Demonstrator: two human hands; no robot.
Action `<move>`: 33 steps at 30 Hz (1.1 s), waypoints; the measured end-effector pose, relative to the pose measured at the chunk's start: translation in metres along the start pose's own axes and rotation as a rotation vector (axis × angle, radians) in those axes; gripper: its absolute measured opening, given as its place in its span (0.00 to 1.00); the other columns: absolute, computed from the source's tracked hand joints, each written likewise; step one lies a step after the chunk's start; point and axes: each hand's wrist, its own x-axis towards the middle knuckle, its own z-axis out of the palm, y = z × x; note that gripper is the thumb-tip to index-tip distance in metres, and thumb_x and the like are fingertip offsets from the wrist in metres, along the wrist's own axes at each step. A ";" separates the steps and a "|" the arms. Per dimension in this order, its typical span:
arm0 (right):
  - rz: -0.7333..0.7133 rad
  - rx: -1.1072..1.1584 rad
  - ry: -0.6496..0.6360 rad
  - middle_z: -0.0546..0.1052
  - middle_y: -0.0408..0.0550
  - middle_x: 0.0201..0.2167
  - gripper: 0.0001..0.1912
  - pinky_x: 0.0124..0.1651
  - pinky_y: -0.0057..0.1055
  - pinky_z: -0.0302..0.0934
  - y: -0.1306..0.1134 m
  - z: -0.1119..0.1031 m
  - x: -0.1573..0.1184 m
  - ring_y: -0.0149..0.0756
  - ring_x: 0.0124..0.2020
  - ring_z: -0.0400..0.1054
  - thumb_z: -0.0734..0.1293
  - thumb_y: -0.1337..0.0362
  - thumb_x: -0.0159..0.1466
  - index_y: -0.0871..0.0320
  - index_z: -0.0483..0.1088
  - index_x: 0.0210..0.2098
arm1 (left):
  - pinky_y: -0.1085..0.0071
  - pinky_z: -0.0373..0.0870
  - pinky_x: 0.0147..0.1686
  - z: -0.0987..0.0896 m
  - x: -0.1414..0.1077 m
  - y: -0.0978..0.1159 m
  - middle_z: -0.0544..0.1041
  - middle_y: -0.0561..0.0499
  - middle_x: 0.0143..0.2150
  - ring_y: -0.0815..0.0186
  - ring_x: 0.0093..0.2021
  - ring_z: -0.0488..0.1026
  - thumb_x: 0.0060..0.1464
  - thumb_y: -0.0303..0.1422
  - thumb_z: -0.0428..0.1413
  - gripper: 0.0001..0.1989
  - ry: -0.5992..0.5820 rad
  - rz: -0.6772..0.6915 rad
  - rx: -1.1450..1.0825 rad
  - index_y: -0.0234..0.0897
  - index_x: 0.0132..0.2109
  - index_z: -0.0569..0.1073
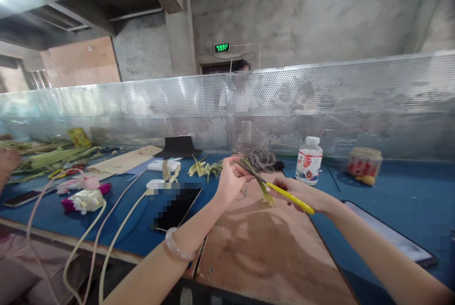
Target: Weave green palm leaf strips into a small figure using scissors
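My left hand (232,177) is closed on a bundle of thin green leaf strips (266,195), whose lower ends hang down to the right. My right hand (289,189) grips yellow-handled scissors (293,198). Their dark blades reach up and left to the bundle, close by my left fingers; whether the blades are apart I cannot tell. Both hands are above a brown wooden board (249,248). Behind them lies a coil of grey cord (261,160). Pale green leaf scraps (202,167) are heaped left of my left hand.
A clear bottle (309,160), a lidded jar (364,165) and a tablet (389,231) are on the right. To the left lie a black phone (179,208), cables and white devices (164,165). A perforated metal screen (159,111) stands behind; a person (241,96) is beyond it. Another person's hand (9,160) shows far left.
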 end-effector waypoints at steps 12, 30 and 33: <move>0.004 0.066 -0.056 0.62 0.38 0.21 0.27 0.16 0.20 0.52 0.020 0.005 0.009 0.22 0.17 0.57 0.56 0.38 0.58 0.58 0.60 0.36 | 0.67 0.73 0.33 -0.001 0.001 -0.002 0.71 0.61 0.22 0.68 0.25 0.74 0.35 0.20 0.62 0.33 -0.012 -0.033 -0.043 0.37 0.47 0.55; -0.022 0.113 -0.063 0.58 0.35 0.20 0.27 0.15 0.19 0.48 0.017 0.007 0.011 0.21 0.16 0.53 0.56 0.37 0.58 0.56 0.57 0.32 | 0.67 0.73 0.34 -0.001 0.001 -0.003 0.71 0.61 0.23 0.68 0.26 0.74 0.35 0.21 0.63 0.32 -0.013 -0.018 -0.023 0.37 0.47 0.56; -0.024 0.125 -0.075 0.58 0.35 0.20 0.27 0.15 0.19 0.48 0.018 0.007 0.012 0.21 0.16 0.52 0.55 0.37 0.58 0.56 0.56 0.32 | 0.67 0.74 0.34 -0.001 0.001 -0.003 0.70 0.61 0.23 0.68 0.26 0.74 0.35 0.21 0.62 0.32 -0.013 -0.014 -0.019 0.37 0.47 0.56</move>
